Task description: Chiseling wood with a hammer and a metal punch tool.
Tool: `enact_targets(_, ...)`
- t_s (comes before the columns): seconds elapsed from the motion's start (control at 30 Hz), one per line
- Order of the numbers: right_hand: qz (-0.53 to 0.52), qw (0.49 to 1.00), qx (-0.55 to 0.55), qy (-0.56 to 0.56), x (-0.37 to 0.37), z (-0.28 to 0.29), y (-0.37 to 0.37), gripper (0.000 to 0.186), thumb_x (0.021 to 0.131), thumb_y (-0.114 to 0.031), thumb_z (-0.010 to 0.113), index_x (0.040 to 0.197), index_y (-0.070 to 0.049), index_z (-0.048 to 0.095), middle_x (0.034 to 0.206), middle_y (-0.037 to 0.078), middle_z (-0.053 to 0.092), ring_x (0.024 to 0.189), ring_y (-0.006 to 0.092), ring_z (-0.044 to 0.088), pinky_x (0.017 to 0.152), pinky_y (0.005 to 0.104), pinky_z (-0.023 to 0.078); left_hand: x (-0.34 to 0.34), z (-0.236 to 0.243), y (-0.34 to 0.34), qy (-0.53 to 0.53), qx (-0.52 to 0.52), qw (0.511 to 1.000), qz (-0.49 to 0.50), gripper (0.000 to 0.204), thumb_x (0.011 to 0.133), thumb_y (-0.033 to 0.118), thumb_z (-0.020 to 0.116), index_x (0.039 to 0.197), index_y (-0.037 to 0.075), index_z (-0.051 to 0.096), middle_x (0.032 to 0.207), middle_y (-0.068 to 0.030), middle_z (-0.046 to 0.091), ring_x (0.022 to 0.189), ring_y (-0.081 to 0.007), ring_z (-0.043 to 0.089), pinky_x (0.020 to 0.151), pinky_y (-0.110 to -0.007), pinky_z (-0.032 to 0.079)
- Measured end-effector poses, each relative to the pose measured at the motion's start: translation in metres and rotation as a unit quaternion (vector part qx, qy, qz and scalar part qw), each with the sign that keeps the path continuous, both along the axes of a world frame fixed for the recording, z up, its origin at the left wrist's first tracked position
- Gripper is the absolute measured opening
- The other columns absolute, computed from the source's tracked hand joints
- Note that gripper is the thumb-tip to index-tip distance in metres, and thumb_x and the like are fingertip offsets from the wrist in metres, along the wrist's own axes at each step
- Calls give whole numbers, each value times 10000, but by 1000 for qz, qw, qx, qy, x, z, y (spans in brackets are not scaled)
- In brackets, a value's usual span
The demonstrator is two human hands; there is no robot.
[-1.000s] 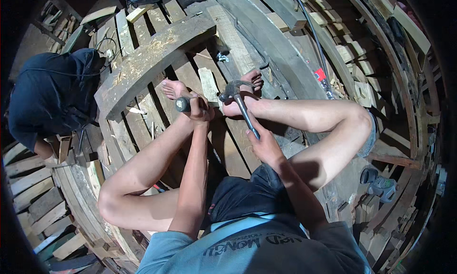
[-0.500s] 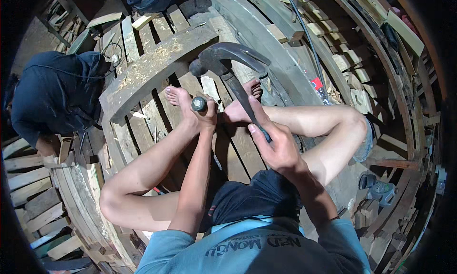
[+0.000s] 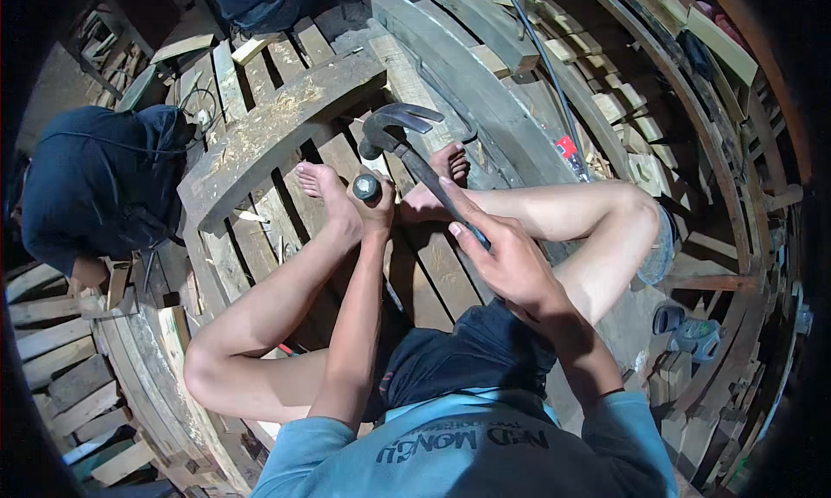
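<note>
My left hand (image 3: 378, 214) is wrapped round an upright chisel (image 3: 366, 187), seen from its round capped handle end; its blade is hidden below the fist. In my right hand (image 3: 512, 257) is a claw hammer (image 3: 421, 167), gripped by its dark handle with the thumb along it. The hammer's head hangs just beyond the chisel's end, its claw pointing to the right. Both tools are between my bare feet, above the wooden slats (image 3: 441, 268) where I sit.
A curved timber (image 3: 260, 134) strewn with shavings lies ahead to the left. One person (image 3: 104, 182) in dark clothing bends at the left, another (image 3: 264, 0) is at the far edge. Thick planks (image 3: 467, 74) and a long blue-grey bar (image 3: 545, 61) lie ahead right.
The hammer's head has come down and a little closer to the chisel's end. My left hand stays in place round the chisel.
</note>
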State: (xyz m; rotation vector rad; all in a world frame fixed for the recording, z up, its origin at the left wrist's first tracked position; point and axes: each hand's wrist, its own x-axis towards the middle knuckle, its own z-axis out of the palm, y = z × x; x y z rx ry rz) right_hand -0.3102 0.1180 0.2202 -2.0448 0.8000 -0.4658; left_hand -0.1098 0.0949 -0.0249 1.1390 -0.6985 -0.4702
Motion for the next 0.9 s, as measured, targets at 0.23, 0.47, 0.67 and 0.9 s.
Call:
enact_targets(0.23,-11,996,-66,-67,4,7,2,500,905,-65,495,1392,-97,385,993,258,612,919,408,601,797,406,473,-1,23,-2,100,4,994,-39,143,765,96,648,737,49,516,609,16,521,499,-86,482,464,-234,385)
enact_targets(0.47,57,988,-107,94,-4,-12,-10,490,919,-142,449,1403,-162,376,764,228,592,712,399,593,651,445,473,-7,31,-10,48,-49,997,24,129,741,108,661,769,26,566,667,2,577,601,-90,535,554,-252,435)
enact_targets(0.67,39,988,-143,-52,8,9,-10,533,886,-90,504,1400,-125,365,770,246,586,733,413,587,664,445,463,-5,24,-4,6,9,1000,21,144,757,129,651,753,37,540,643,2,554,595,-95,536,550,-246,432)
enact_targets(0.9,45,992,-115,-13,3,-16,-19,546,888,-79,472,1413,-151,341,936,277,589,858,432,587,743,453,467,6,1,-4,-40,112,989,91,391,793,236,629,1082,-2,515,1040,-117,597,934,-197,574,806,-327,450)
